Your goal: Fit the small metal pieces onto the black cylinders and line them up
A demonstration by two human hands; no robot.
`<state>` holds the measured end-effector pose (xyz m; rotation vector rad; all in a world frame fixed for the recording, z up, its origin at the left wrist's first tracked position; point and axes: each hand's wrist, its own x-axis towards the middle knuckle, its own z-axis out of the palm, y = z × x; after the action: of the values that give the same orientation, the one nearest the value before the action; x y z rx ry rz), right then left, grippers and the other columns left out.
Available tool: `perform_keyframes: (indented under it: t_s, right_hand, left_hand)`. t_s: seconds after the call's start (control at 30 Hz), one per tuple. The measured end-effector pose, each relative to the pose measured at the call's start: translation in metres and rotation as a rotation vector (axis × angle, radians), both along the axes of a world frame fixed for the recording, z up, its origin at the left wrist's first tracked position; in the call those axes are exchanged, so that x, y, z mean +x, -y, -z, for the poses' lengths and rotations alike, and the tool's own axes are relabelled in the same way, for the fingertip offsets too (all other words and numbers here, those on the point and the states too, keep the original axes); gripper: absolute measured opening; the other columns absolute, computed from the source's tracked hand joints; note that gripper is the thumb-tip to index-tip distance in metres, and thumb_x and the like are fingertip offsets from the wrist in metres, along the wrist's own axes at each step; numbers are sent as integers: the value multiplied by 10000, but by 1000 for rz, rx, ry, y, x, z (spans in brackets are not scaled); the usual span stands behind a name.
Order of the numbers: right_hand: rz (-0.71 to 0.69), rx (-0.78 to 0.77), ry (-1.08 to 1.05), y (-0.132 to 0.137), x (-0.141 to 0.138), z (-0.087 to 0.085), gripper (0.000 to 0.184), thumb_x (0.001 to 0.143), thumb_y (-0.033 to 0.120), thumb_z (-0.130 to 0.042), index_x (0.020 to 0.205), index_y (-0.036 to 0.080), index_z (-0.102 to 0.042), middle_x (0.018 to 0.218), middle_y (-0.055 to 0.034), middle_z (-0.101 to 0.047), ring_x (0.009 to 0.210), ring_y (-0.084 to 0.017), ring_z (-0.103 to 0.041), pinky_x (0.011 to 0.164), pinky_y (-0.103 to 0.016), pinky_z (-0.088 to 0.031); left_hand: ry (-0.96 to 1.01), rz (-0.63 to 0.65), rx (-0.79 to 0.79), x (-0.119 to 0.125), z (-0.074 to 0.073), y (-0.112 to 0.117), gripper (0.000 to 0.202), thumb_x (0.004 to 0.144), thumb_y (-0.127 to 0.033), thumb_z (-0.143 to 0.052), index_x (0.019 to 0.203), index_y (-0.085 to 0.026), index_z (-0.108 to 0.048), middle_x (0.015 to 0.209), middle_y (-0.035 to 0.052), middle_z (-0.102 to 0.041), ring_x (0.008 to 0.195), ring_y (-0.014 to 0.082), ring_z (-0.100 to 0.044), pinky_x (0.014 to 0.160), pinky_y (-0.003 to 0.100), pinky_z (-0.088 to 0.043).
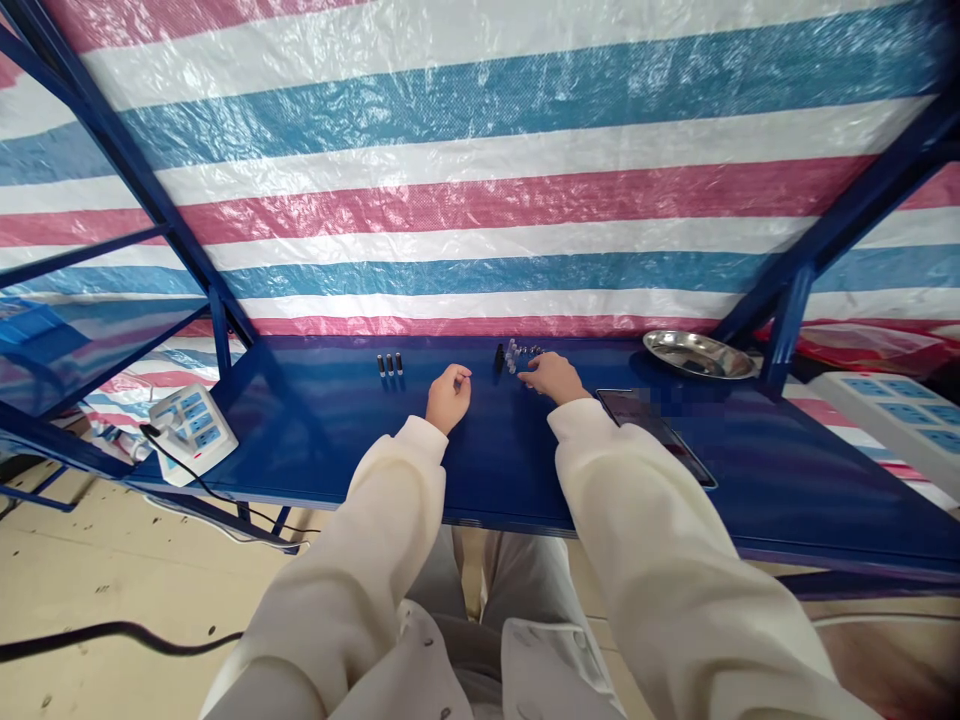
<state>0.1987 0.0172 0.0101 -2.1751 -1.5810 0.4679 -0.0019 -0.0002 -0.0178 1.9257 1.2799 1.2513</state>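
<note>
My left hand (449, 397) hovers over the middle of the blue table, its fingers curled together; whatever they may hold is too small to make out. To the left of it, several small black tubes with pale ends (390, 366) stand upright in a short row. My right hand (556, 378) reaches to small parts, its thumb and forefinger slightly apart. Beside its fingertips are clear little tubes (512, 356), and a few tiny shiny pieces (529, 350) lie behind them, partly hidden by the hand. Black caps or tubes (499, 357) stand just left of the clear ones.
A shallow round metal dish (699, 355) sits at the back right. A dark phone or tablet (657, 436) lies by my right forearm. White power strips rest at the left (193, 432) and far right (892, 410). Blue frame posts and a striped sheet (480, 200) bound the blue table (300, 440).
</note>
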Motion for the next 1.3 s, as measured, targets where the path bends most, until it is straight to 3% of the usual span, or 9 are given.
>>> perform_keyframes:
  t_s: [0.1, 0.2, 0.3, 0.37, 0.47, 0.6, 0.7, 0.83, 1.3]
  right_hand:
    - [10, 115, -69, 15, -11, -8, 196, 769, 261, -578, 883, 163, -704, 657, -53, -691, 709, -199, -664, 725, -300, -476]
    - [-9, 360, -180, 29, -36, -3, 252, 815, 285, -496, 940, 167, -679, 744, -67, -705, 773, -202, -659, 746, -311, -482]
    - [-197, 556, -209, 36, -59, 11, 307, 821, 254, -459, 1042, 151, -644, 860, -84, -700, 754, -183, -641, 763, -308, -479]
    - [-357, 534, -205, 37, -67, 20, 302, 807, 243, -474, 1041, 159, -645, 828, -65, -691, 690, -167, -618, 734, -298, -480]
    - [-417, 469, -195, 38, -69, 26, 272, 813, 244, -472, 990, 166, -662, 780, -54, -679, 665, -161, -602, 708, -286, -475]
    - [-424, 427, -170, 39, -66, 25, 256, 826, 239, -464, 979, 188, -663, 782, -40, -683, 687, -158, -610, 715, -274, -471]
    - [-435, 405, -142, 40, -67, 25, 242, 828, 231, -470, 970, 207, -665, 774, -28, -686, 697, -159, -618, 719, -272, -470]
    - [-460, 365, -130, 41, -68, 24, 237, 834, 224, -469, 960, 209, -670, 746, -23, -685, 690, -161, -625, 719, -274, -469]
    - [-479, 342, -127, 43, -68, 23, 237, 840, 218, -467, 960, 208, -670, 738, -22, -694, 698, -167, -636, 714, -277, -473]
  left_hand:
    - [-3, 7, 1, 1, 0, 1, 139, 809, -107, -460, 878, -183, -554, 679, -27, -562, 521, 82, -485, 585, 222, -405]
    - [-25, 1, 35, 1, -1, 5, 148, 813, -107, -455, 886, -184, -558, 688, -17, -574, 553, 95, -517, 604, 230, -424]
    - [-84, -25, 158, -4, -10, 7, 153, 813, -109, -455, 895, -179, -565, 738, 12, -608, 649, 125, -562, 682, 255, -453]
    - [-137, -77, 263, -14, -24, 5, 157, 813, -111, -461, 902, -176, -573, 798, 35, -635, 747, 147, -583, 762, 280, -456]
    - [-247, -171, 327, -41, -59, -4, 179, 828, -125, -454, 943, -163, -586, 860, 61, -653, 837, 174, -585, 838, 315, -432]
    - [-567, -199, 256, -84, -106, -22, 198, 853, -210, -469, 984, -169, -611, 1015, 86, -632, 990, 227, -531, 902, 383, -373]
    - [-847, -127, 169, -109, -121, -35, 225, 822, -251, -543, 1028, -207, -624, 1145, 90, -580, 1131, 286, -432, 946, 454, -316]
    - [-1030, -46, 74, -124, -114, -45, 334, 762, -245, -635, 1095, -233, -615, 1248, 103, -519, 1198, 324, -365, 991, 533, -245]
    - [-1085, -18, 59, -115, -90, -54, 270, 799, -245, -578, 1058, -231, -652, 1231, 113, -546, 1203, 320, -379, 1011, 602, -191]
